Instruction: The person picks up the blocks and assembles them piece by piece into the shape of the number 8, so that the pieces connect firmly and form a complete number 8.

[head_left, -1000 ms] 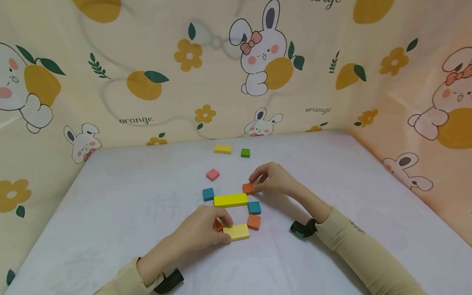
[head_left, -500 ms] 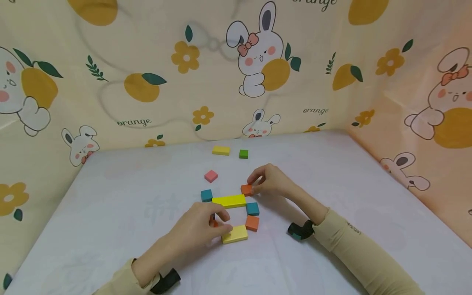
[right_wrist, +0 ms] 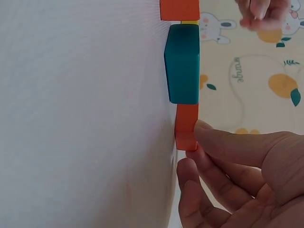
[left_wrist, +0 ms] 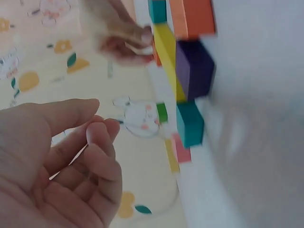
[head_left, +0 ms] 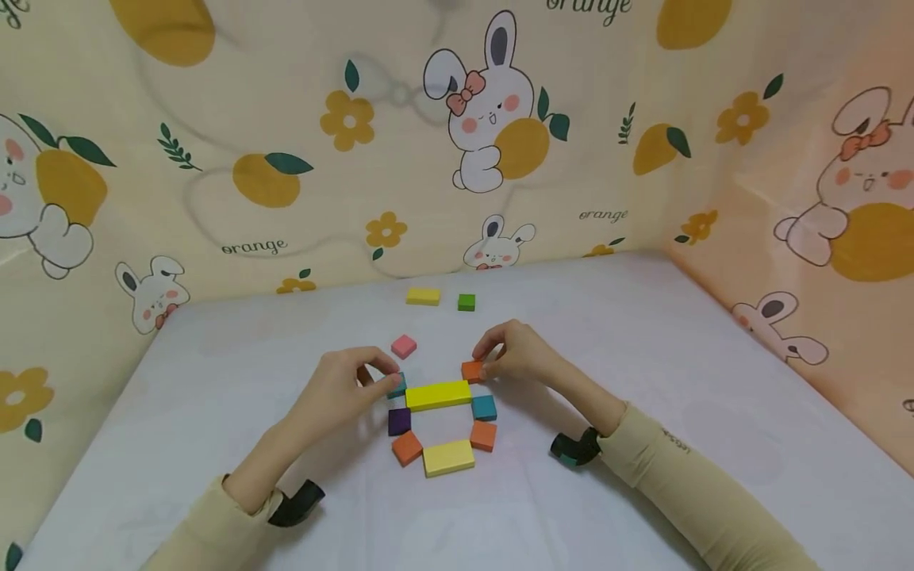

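Note:
My right hand [head_left: 524, 353] pinches an orange block [head_left: 472, 371] between thumb and fingers at the far right end of a long yellow block [head_left: 438, 394]. Its grip shows closely in the right wrist view. My left hand [head_left: 339, 392] hovers near a teal block [left_wrist: 190, 124]; the left wrist view shows its bent fingers apart from the block, holding nothing. Below the long yellow block, a ring continues with a purple block [head_left: 399, 422], an orange block [head_left: 407, 448], a pale yellow block [head_left: 448, 458], another orange block [head_left: 483, 436] and a second teal block [head_left: 484, 408].
Beyond the ring lie a pink block [head_left: 404, 346], a yellow block [head_left: 424, 296] and a green block [head_left: 466, 302]. The white tabletop [head_left: 236, 357] is bounded at the back and sides by a patterned cloth [head_left: 400, 182].
My left hand has left the pale yellow block and moved up and left to the teal block, uncovering the purple and orange blocks. My right hand keeps its hold on the orange block.

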Demonstrator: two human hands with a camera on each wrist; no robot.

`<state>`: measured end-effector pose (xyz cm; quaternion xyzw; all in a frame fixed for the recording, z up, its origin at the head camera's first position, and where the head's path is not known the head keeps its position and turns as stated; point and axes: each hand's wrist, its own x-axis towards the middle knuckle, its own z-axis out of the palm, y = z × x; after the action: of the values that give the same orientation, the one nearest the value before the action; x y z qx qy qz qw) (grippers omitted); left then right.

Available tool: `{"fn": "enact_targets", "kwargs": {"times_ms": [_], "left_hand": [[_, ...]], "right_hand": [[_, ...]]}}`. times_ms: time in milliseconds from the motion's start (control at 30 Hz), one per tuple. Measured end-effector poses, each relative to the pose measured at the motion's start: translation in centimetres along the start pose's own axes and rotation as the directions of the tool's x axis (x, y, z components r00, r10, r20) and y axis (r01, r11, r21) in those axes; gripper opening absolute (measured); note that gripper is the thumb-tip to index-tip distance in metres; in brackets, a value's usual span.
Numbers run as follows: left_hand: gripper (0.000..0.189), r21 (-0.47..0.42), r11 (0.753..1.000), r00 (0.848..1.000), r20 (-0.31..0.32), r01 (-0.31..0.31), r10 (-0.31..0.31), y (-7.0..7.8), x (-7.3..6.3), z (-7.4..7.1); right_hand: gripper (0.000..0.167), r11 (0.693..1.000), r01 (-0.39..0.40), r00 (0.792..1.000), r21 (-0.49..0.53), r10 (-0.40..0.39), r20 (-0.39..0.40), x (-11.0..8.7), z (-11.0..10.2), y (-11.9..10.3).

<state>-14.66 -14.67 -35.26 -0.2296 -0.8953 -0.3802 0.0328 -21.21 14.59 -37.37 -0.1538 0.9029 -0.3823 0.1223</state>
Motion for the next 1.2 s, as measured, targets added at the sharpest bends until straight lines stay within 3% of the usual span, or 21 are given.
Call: {"fn": "enact_targets", "kwargs": {"times_ms": [367, 733, 1000, 1200], "left_hand": [[0.029, 0.031, 0.999, 0.999, -0.006, 0.034, -0.034, -3.4, 3.7, -1.3], [0.033, -0.012, 0.996, 0.987, 0.135, 0.087, -0.085, -6.6, 6.3, -2.0], [0.038, -0.155, 0.979, 0.959, 0.271, 0.13, -0.085, -7.8, 7.8, -1.3], [0.038, -0.182, 0.971, 0.952, 0.292, 0.153, -0.096, -8.3, 8.4, -0.7]], "right_hand": [[0.022, 1.0, 0.002, 1.0, 0.025, -0.002, 0.012, 0.0, 0.1, 0.2], [0.022, 1.0, -0.004, 1.0, 0.017, 0.004, -0.002, 0.1, 0.1, 0.2], [0.022, 1.0, -0.022, 1.0, 0.018, 0.022, -0.007, 0.0, 0.2, 0.0], [0.022, 1.0, -0.019, 1.0, 0.011, 0.019, -0.01, 0.0, 0.2, 0.0]]}}
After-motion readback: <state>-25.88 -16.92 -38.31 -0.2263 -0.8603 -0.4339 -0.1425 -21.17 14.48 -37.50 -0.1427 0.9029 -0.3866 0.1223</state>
